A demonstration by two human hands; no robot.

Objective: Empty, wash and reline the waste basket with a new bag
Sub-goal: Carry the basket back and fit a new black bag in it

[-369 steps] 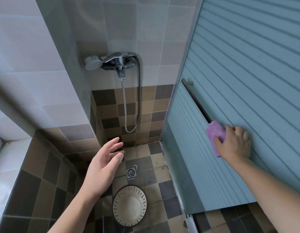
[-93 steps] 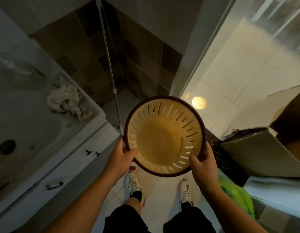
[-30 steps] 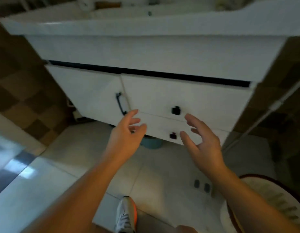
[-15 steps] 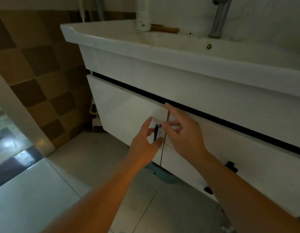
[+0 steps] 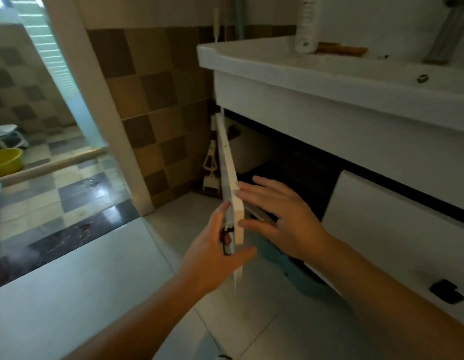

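Half a second ago the door [image 5: 229, 178] was shut under both hands; now it stands swung out, edge-on at the centre of the frame, and the dark cupboard [image 5: 290, 167] shows behind it, right of centre. Left hand [image 5: 215, 252] grips the door's lower edge, fingers curled round the handle [image 5: 227, 241] on the outer face, thumb across the near edge. Right hand [image 5: 283, 218] is released, fingers spread and straight, its tips touching the door's inner side just right of the edge. Drawers [image 5: 397, 229] fill the right of the frame, with a black knob [image 5: 446, 291] at lower right. Across the top right runs the sink [image 5: 329, 71], bearing a white bottle [image 5: 307, 24] and a brown object [image 5: 340, 49] just beside it. Beneath the cupboard, low and right of centre, a teal tub [image 5: 290, 266] sits on the floor. Behind the door, against the checked tiles, leans a white tool [image 5: 210, 165]; I cannot tell what it is. At far left a yellow basin [image 5: 6, 161] rests on the shower floor. No basket shows anywhere in this view, though a second ago it sat at the lower right of the frame on the floor.
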